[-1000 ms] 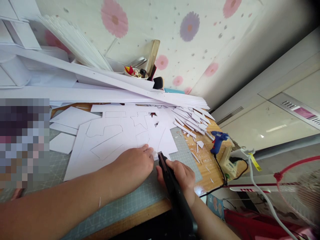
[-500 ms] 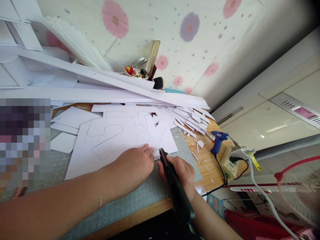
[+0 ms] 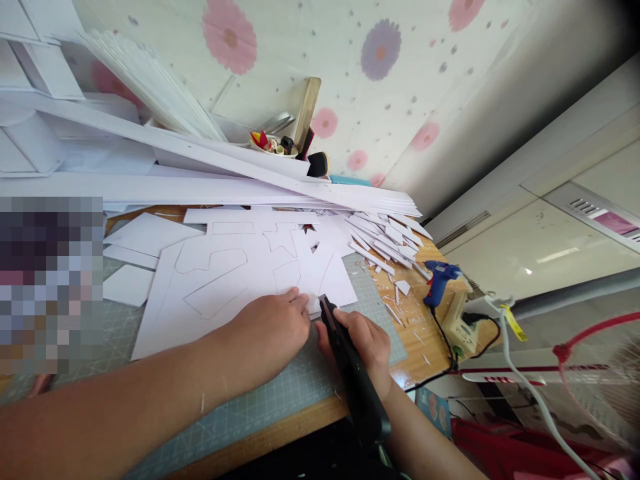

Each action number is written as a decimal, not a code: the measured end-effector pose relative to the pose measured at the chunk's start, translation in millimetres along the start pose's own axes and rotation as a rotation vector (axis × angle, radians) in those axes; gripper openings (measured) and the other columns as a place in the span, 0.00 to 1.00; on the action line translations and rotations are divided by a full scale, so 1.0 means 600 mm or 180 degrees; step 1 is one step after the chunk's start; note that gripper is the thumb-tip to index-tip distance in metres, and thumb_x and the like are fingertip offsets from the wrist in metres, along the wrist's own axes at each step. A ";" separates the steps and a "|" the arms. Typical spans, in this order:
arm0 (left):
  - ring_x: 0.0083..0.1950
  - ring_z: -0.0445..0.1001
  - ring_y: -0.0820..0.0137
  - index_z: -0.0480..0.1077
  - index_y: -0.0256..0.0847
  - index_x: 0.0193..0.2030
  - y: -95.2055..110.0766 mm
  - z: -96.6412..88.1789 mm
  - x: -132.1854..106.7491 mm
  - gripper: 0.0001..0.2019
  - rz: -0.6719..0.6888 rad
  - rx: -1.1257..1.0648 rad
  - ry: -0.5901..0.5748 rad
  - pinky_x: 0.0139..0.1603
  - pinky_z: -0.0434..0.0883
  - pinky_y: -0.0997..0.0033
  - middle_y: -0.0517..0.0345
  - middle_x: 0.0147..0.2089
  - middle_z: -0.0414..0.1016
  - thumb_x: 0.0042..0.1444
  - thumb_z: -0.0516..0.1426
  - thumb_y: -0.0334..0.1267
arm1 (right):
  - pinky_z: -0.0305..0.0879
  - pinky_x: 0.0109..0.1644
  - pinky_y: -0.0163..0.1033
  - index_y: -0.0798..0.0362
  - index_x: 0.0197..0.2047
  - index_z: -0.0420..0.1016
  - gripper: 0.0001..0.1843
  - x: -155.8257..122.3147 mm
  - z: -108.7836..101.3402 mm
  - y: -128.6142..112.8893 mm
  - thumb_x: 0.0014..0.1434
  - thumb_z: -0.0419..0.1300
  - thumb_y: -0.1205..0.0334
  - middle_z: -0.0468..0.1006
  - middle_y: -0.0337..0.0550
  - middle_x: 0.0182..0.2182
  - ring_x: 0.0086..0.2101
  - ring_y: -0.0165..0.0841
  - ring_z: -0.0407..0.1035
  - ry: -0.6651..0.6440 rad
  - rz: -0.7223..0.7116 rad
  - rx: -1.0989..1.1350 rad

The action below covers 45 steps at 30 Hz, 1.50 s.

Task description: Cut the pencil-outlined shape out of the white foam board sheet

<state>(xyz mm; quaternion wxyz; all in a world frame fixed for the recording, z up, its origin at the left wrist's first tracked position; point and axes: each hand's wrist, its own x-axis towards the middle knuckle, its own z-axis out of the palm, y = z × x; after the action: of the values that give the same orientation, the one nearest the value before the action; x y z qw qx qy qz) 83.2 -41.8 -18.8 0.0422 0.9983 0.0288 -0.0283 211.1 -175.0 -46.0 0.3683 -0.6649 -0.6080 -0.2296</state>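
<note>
My left hand [image 3: 281,319] lies on the near edge of a white foam board [image 3: 165,300], fingers stretched out and pressing down, gripping nothing. Pencil outlines cover the board, among them an angular shape by my fingertips and a curved line further right. In my right hand [image 3: 367,343] is a black cutter [image 3: 350,373] with a long thick body, its tip against the board's near edge, just right of my left hand. The blade itself is too small to make out. Beneath the board lies a grey-green gridded cutting mat [image 3: 260,397].
White offcuts [image 3: 387,237] are heaped at the right back. A blue glue gun [image 3: 440,283] sits near a power strip [image 3: 463,327] with cables. Long white board strips [image 3: 225,190] lie behind. A fan [image 3: 600,373] stands right, and a pixelated patch hides the far left.
The whole view has shifted very slightly. Both hands, the cutter and the board keep the same places relative to one another.
</note>
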 end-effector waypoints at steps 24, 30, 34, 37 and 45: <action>0.63 0.67 0.62 0.72 0.31 0.54 0.004 -0.017 0.012 0.17 -0.0124 0.0234 -0.0283 0.62 0.64 0.63 0.41 0.60 0.70 0.62 0.49 0.25 | 0.59 0.24 0.33 0.54 0.33 0.65 0.04 0.002 -0.016 -0.028 0.60 0.57 0.69 0.67 0.35 0.19 0.19 0.29 0.62 -0.0326 -0.0258 -0.0247; 0.62 0.68 0.61 0.72 0.29 0.54 0.005 -0.022 0.010 0.17 -0.0116 0.0162 -0.0379 0.62 0.64 0.62 0.40 0.59 0.71 0.62 0.48 0.24 | 0.59 0.24 0.34 0.56 0.38 0.67 0.01 -0.009 -0.012 -0.030 0.60 0.56 0.69 0.68 0.36 0.19 0.20 0.30 0.62 -0.0304 -0.0411 -0.0387; 0.63 0.67 0.61 0.71 0.29 0.54 0.005 -0.017 0.008 0.17 -0.0107 0.0167 -0.0333 0.62 0.64 0.62 0.40 0.59 0.71 0.62 0.49 0.25 | 0.60 0.25 0.34 0.57 0.40 0.67 0.03 -0.017 -0.011 -0.030 0.61 0.56 0.69 0.69 0.37 0.19 0.20 0.31 0.62 -0.0305 -0.0467 -0.0399; 0.63 0.67 0.61 0.73 0.30 0.52 0.004 -0.014 0.008 0.16 -0.0085 0.0156 -0.0264 0.63 0.63 0.62 0.42 0.57 0.73 0.61 0.50 0.25 | 0.60 0.25 0.35 0.58 0.41 0.67 0.04 -0.021 -0.012 -0.031 0.62 0.55 0.70 0.69 0.38 0.20 0.21 0.31 0.63 -0.0349 -0.0511 -0.0401; 0.58 0.71 0.61 0.75 0.33 0.44 0.007 -0.021 0.010 0.14 -0.0092 0.0058 -0.0230 0.62 0.64 0.62 0.44 0.52 0.76 0.61 0.49 0.24 | 0.59 0.25 0.36 0.58 0.42 0.67 0.06 -0.023 -0.015 -0.033 0.60 0.56 0.72 0.69 0.38 0.20 0.21 0.32 0.63 -0.0430 -0.0577 -0.0497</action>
<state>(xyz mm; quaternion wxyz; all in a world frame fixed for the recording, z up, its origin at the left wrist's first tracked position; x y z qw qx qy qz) 89.9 -44.4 -6.5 0.0337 0.9964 0.0414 -0.0652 190.6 -190.7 -46.5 0.2514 -0.6478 -0.6692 -0.2632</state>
